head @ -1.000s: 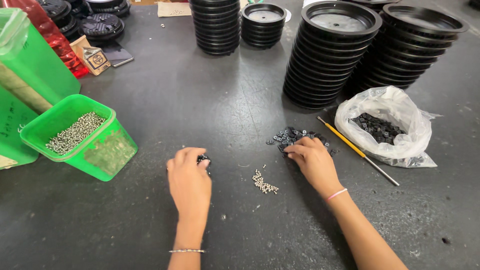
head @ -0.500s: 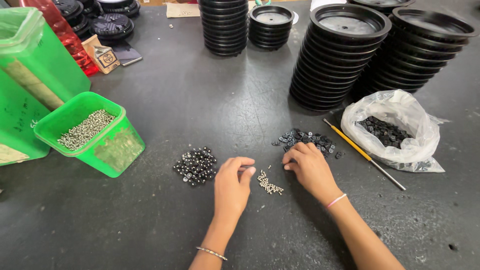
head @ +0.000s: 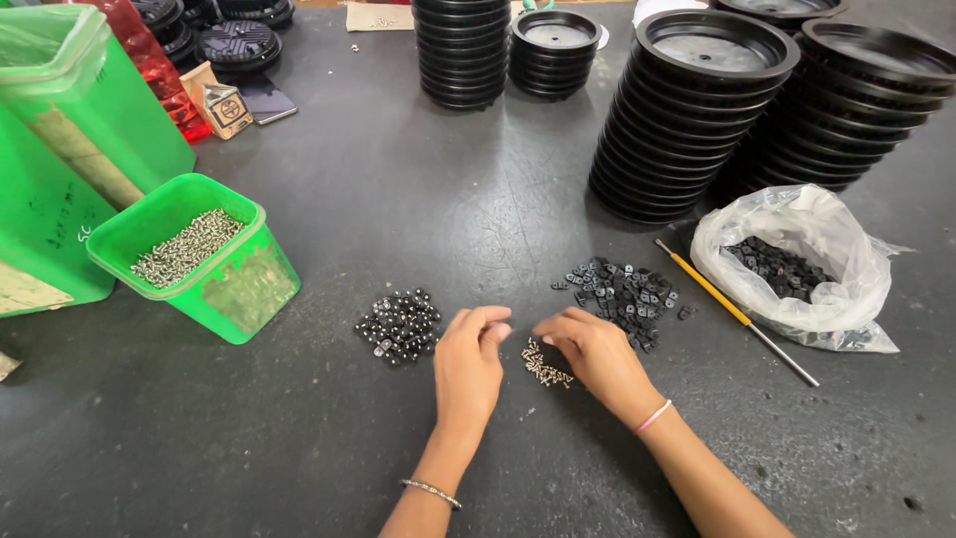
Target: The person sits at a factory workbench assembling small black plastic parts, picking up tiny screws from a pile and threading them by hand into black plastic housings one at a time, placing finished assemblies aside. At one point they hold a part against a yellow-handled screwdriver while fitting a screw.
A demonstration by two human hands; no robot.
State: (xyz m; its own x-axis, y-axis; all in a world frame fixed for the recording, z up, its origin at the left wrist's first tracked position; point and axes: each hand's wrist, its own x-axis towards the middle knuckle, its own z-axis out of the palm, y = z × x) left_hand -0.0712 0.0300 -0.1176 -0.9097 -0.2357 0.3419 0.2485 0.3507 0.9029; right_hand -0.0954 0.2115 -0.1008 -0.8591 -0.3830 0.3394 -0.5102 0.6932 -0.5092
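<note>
Both hands, left hand [head: 468,364] and right hand [head: 596,354], pinch fingers together over the small pile of silver screws [head: 546,365], right of the green plastic tub [head: 239,289] holding more screws; whether either grips one is unclear.

Even, bright overhead lighting; soft short shadows fall beneath the hands [head: 538,359] and arms. Mild sheen on the dark counter [head: 418,199] and glare on the clear plastic bag [head: 797,214]. Focus sharp centrally; wide-angle distortion bends edges

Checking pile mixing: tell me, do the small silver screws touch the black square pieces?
Apart: the head view shows bare table between the silver screws and black square pieces.
</note>
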